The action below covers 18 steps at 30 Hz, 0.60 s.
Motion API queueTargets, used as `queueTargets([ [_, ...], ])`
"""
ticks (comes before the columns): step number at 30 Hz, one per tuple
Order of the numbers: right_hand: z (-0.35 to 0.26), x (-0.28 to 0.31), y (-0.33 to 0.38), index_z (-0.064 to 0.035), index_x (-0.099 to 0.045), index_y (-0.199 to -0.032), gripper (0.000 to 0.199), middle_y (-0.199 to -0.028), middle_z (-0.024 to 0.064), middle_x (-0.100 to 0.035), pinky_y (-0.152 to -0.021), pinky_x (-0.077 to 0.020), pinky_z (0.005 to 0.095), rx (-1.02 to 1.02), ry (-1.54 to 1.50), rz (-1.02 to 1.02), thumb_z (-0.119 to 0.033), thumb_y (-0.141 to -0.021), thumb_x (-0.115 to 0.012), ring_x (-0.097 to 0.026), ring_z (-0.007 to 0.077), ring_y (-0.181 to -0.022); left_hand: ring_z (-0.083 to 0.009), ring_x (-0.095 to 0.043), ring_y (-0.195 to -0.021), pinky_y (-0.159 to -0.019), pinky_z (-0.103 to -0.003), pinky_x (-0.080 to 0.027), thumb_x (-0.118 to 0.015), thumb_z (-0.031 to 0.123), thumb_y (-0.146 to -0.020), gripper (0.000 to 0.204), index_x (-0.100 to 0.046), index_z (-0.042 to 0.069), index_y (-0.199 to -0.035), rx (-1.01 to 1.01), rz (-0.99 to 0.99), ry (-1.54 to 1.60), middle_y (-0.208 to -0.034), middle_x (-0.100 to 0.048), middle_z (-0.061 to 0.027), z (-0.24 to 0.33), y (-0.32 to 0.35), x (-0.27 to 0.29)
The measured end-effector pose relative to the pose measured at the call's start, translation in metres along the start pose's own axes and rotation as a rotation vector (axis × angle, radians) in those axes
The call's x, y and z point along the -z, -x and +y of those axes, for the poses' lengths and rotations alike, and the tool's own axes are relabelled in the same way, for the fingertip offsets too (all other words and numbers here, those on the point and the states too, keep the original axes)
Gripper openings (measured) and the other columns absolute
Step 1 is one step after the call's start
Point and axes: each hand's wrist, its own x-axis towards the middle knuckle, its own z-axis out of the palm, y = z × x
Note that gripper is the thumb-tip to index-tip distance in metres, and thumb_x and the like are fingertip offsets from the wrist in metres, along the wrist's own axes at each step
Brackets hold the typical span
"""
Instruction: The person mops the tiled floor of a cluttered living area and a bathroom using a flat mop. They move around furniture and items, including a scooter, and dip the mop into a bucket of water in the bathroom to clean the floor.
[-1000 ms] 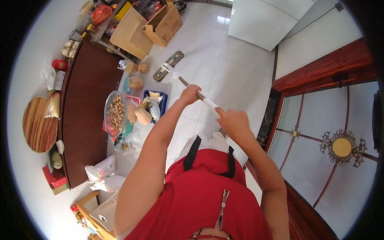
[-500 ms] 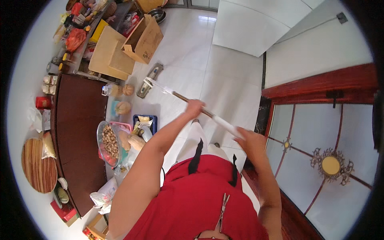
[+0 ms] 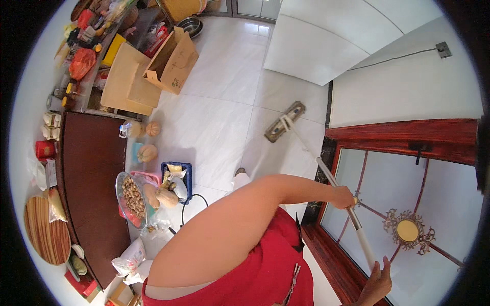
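Note:
A flat mop [image 3: 365,245] with a white and metal pole slants across the right side. My left arm reaches across my red top, and my left hand [image 3: 343,197] is closed around the middle of the pole. At the pole's near end, my right hand [image 3: 376,283] holds the white grip, with its thumb and some fingers partly raised. The flat mop head [image 3: 278,130] rests on the pale tiled floor [image 3: 214,76], ahead of my foot [image 3: 240,172].
A red-framed glass door [image 3: 377,178] stands close on the right; white panels [image 3: 301,46] are ahead. Along the left are a cardboard box [image 3: 178,64], pumpkins [image 3: 147,153], a blue basket [image 3: 190,186], a bowl of nuts or small tubers [image 3: 132,196] and a brown cabinet [image 3: 94,188]. A black cable [image 3: 201,196] curves nearby.
The mop head has swept from the left, near the cardboard box, to the right across the floor. Both hands have moved right and nearer, still on the pole.

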Motion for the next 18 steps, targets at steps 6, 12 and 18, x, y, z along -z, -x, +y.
queueTargets([
  [6,-0.036,-0.049,-0.059,-0.0074,-0.067,-0.108,0.022,-0.081,0.0193,-0.069,-0.059,-0.0506,0.0412,0.022,-0.177,0.065,-0.013,-0.087,-0.068,-0.067,0.0325,-0.067,-0.0310,-0.067,-0.088,-0.074,-0.045,-0.052,-0.064,0.030,-0.080,0.023,-0.070,0.017,-0.098,0.059,-0.108,-0.096,-0.089,-0.070,-0.0084,-0.078,-0.032,0.059],
  [12,-0.055,-0.008,-0.160,-0.0050,-0.069,-0.106,0.024,-0.083,0.0182,-0.069,-0.062,-0.0505,0.0403,0.424,-0.381,0.094,-0.005,-0.083,-0.068,-0.067,0.0309,-0.069,-0.0340,-0.067,-0.082,-0.069,-0.046,-0.052,-0.070,0.033,-0.075,0.024,-0.071,0.017,-0.092,0.169,0.084,-0.014,-0.083,-0.069,-0.0089,-0.129,-0.021,0.116],
  [18,-0.057,0.024,-0.255,-0.0033,-0.068,-0.109,0.032,-0.091,0.0183,-0.070,-0.066,-0.0498,0.0366,0.556,-0.376,-0.033,0.003,-0.077,-0.068,-0.066,0.0280,-0.069,-0.0355,-0.067,-0.078,-0.068,-0.049,-0.051,-0.072,0.037,-0.075,0.026,-0.069,0.014,-0.086,0.340,-0.012,-0.002,-0.079,-0.068,-0.0115,-0.130,0.018,0.210],
])
